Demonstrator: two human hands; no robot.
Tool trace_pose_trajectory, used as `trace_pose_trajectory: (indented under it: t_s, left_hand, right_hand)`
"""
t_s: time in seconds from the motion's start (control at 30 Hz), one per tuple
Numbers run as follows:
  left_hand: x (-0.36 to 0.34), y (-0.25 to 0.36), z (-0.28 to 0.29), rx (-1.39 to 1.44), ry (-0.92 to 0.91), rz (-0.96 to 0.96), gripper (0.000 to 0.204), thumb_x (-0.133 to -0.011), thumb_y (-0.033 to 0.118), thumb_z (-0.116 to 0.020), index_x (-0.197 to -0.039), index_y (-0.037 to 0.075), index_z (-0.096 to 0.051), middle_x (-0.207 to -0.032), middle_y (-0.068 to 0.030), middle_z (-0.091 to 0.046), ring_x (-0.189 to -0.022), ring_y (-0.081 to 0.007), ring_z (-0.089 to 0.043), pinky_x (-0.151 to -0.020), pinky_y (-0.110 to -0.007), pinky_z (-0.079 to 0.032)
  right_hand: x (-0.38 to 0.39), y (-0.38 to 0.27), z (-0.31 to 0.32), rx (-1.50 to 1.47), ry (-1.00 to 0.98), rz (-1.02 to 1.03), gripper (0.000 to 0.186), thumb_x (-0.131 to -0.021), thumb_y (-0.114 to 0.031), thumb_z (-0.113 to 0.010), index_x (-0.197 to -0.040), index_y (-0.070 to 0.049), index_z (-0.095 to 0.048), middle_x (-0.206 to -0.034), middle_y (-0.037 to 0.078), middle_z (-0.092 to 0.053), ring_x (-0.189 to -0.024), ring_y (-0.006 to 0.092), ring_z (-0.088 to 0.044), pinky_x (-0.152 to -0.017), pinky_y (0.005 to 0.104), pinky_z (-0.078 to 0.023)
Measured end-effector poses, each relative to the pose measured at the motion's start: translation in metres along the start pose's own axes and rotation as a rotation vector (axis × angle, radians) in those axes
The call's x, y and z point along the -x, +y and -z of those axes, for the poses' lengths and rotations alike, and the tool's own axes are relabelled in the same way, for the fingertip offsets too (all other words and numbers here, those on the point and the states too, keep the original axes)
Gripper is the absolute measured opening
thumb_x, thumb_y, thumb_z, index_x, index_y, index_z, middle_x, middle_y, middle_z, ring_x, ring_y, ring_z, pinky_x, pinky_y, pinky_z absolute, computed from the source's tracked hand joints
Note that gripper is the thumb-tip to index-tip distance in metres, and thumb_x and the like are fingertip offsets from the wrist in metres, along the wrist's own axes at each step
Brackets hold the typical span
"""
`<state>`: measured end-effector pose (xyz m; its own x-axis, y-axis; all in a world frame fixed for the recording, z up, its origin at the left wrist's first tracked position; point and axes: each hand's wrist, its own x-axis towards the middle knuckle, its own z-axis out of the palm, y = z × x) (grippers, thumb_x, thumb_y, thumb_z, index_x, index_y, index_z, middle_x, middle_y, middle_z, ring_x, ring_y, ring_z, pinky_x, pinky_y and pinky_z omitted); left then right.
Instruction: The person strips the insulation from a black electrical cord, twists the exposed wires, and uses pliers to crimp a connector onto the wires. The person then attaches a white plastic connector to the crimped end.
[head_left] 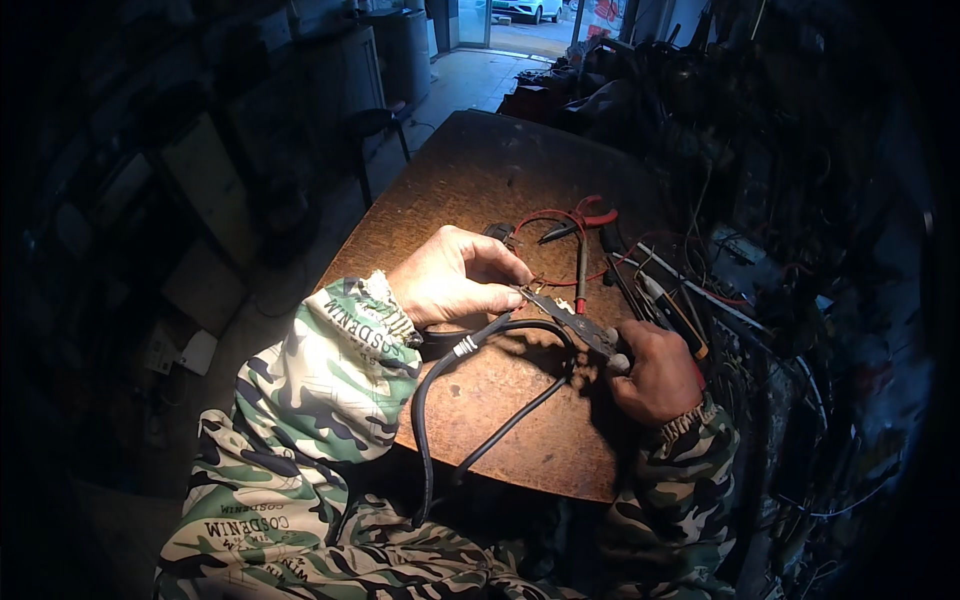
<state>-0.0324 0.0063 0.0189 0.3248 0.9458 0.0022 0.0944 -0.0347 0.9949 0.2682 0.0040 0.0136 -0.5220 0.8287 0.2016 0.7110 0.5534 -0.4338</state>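
Observation:
My left hand (450,280) pinches the thin wire end (522,294) of a black cable (440,368), which loops down over the table edge and has a pale banded sleeve (467,344). My right hand (655,370) grips dark metal pliers (575,321), whose jaws are at the wire beside my left fingertips. Behind them on the worn wooden table (440,180) lie red-handled pliers (598,217) and a probe (582,280) with a red lead.
Several tools (670,305) and tangled cables crowd the table's right side beside dark clutter (740,250). A black stool (372,125) stands beyond the left edge. Farther back, a tiled floor (470,75) leads to an open doorway, with a white car (530,10) outside.

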Motion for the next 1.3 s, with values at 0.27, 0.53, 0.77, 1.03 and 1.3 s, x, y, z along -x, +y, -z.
trace_pose_trajectory:
  t_s: [0.27, 0.53, 0.77, 1.03, 1.3]
  left_hand:
    - [0.002, -0.001, 0.006, 0.108, -0.039, 0.018, 0.031, -0.085, 0.001, -0.081, -0.114, -0.002, -0.071, -0.103, -0.0092, -0.075, -0.097, -0.0140, -0.070, -0.090, -0.030, -0.057]
    - [0.002, -0.001, 0.003, 0.074, -0.018, -0.002, 0.034, -0.085, 0.005, -0.083, -0.115, -0.002, -0.070, -0.100, -0.0089, -0.074, -0.094, -0.0138, -0.070, -0.088, -0.027, -0.058]
    - [0.001, 0.004, 0.004, 0.069, -0.090, 0.178, 0.032, -0.090, 0.012, -0.079, -0.115, -0.005, -0.070, -0.098, -0.0075, -0.074, -0.087, -0.0110, -0.068, -0.079, -0.025, -0.056]
    - [0.006, -0.004, 0.005, -0.005, 0.013, 0.114, 0.027, -0.092, 0.013, -0.077, -0.112, -0.004, -0.072, -0.095, -0.0071, -0.075, -0.083, -0.0107, -0.069, -0.076, -0.024, -0.056]
    - [0.004, -0.008, 0.005, -0.014, 0.047, -0.003, 0.024, -0.092, 0.013, -0.077, -0.109, -0.004, -0.073, -0.094, -0.0081, -0.076, -0.083, -0.0113, -0.070, -0.076, -0.025, -0.057]
  right_hand:
    - [-0.004, -0.001, 0.001, -0.164, -0.054, -0.093, 0.025, -0.070, -0.007, -0.071, -0.090, 0.006, -0.065, -0.082, 0.027, -0.065, -0.081, 0.0452, -0.066, -0.072, 0.0470, -0.053]
    - [-0.004, -0.005, -0.001, -0.140, -0.027, -0.049, 0.020, -0.070, -0.005, -0.070, -0.085, 0.005, -0.064, -0.079, 0.027, -0.065, -0.078, 0.0456, -0.066, -0.071, 0.0478, -0.052]
    - [-0.001, -0.001, -0.001, -0.102, -0.042, -0.068, 0.018, -0.071, -0.004, -0.068, -0.085, 0.005, -0.063, -0.078, 0.027, -0.064, -0.077, 0.0451, -0.066, -0.070, 0.0482, -0.052]
    - [-0.007, 0.000, -0.007, -0.130, -0.001, 0.016, 0.018, -0.078, -0.009, -0.069, -0.087, 0.006, -0.064, -0.078, 0.025, -0.065, -0.074, 0.0428, -0.066, -0.066, 0.0459, -0.051]
    - [-0.006, -0.006, -0.007, -0.031, 0.054, 0.030, 0.032, -0.067, -0.008, -0.070, -0.097, 0.003, -0.063, -0.089, 0.024, -0.064, -0.086, 0.0459, -0.064, -0.075, 0.0499, -0.053]
